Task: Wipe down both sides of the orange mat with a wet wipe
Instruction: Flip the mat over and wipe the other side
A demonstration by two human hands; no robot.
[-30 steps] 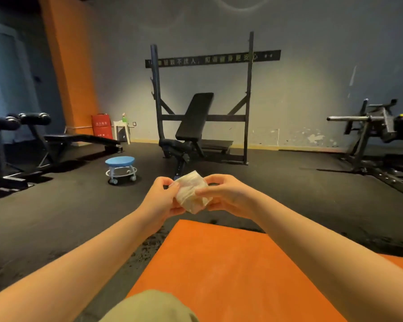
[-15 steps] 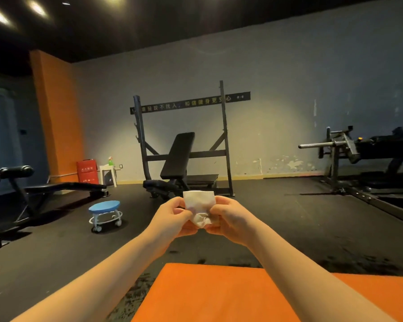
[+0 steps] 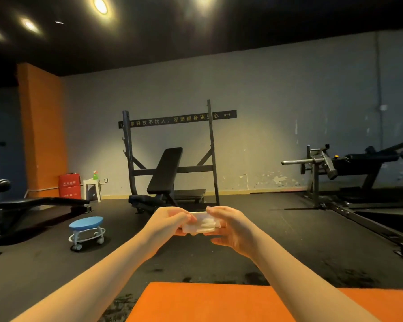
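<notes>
The orange mat [image 3: 203, 303] lies flat on the dark gym floor at the bottom of the view, its far edge just below my forearms. In front of me, well above the mat, both hands hold a folded white wet wipe [image 3: 201, 224]. My left hand [image 3: 170, 223] pinches its left end. My right hand [image 3: 230, 226] pinches its right end, with the lower fingers spread under it. The wipe is stretched sideways between the two hands.
A small blue wheeled stool [image 3: 87, 231] stands on the floor to the left. A black incline bench in a rack [image 3: 168, 173] is straight ahead by the wall. A flat bench [image 3: 42, 203] is at far left and a lever machine [image 3: 330, 168] at right.
The camera has tilted up, so less of the mat shows. My hands have pulled apart, drawing the wipe from a bunched wad into a wider folded strip.
</notes>
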